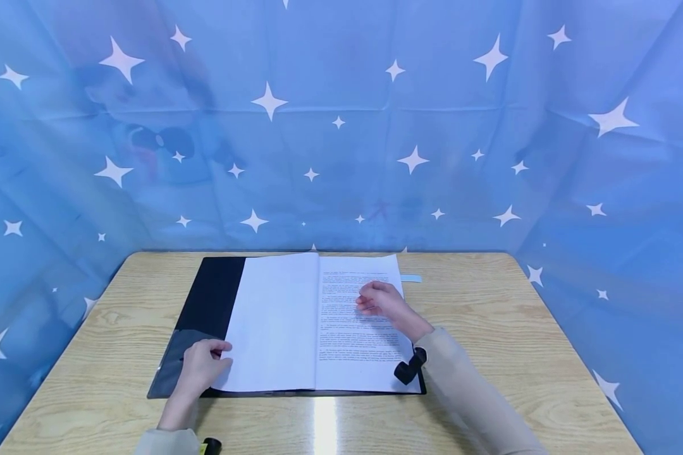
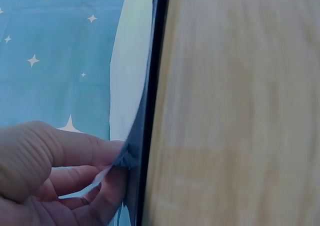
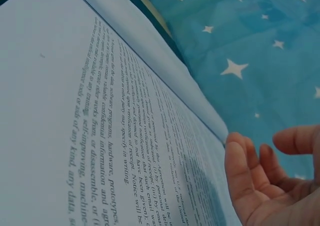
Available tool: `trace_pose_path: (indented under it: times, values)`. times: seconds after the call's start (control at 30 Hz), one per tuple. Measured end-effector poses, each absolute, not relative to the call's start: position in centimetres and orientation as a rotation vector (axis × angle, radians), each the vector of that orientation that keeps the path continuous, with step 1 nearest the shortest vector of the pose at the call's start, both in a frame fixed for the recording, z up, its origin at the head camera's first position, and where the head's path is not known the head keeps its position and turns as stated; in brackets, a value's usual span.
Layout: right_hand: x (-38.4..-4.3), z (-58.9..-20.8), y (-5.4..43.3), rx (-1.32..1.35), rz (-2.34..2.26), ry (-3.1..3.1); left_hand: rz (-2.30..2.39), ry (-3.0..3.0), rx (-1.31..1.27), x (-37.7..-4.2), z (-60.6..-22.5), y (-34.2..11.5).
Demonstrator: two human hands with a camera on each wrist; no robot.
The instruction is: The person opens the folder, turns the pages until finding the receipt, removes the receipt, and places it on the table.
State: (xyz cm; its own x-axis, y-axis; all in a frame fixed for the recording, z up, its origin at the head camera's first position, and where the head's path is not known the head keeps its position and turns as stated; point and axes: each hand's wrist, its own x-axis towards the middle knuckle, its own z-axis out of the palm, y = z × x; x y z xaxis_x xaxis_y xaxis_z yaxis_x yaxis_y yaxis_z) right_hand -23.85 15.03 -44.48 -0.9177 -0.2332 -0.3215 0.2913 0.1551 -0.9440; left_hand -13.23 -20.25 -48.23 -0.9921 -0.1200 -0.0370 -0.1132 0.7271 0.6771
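A stack of white paper (image 1: 273, 316) lies open in a black folder (image 1: 216, 291), its left page blank and its right page (image 1: 357, 316) filled with printed text. My left hand (image 1: 202, 363) is at the lower left edge of the blank page. In the left wrist view the thumb and fingers (image 2: 65, 171) pinch the page's edge beside the dark folder rim (image 2: 150, 111). Over the printed page hovers my right hand (image 1: 381, 302), its fingers loosely bent. Nothing shows between the right fingers and thumb (image 3: 295, 140) in the right wrist view.
A pale blue tab (image 1: 411, 278) sticks out past the right page's upper edge. The folder rests on a wooden table (image 1: 489, 328), with a glare streak near its front. Blue star-patterned curtains (image 1: 341, 145) stand behind and at both sides.
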Motion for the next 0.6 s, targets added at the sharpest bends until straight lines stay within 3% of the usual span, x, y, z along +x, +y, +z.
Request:
trace_pose_path:
  times: [0.6]
  values:
    - [-28.5,-45.6,18.0,0.249,-1.909,2.201,-1.072,-2.871,0.172,-13.0,-48.5,-20.3]
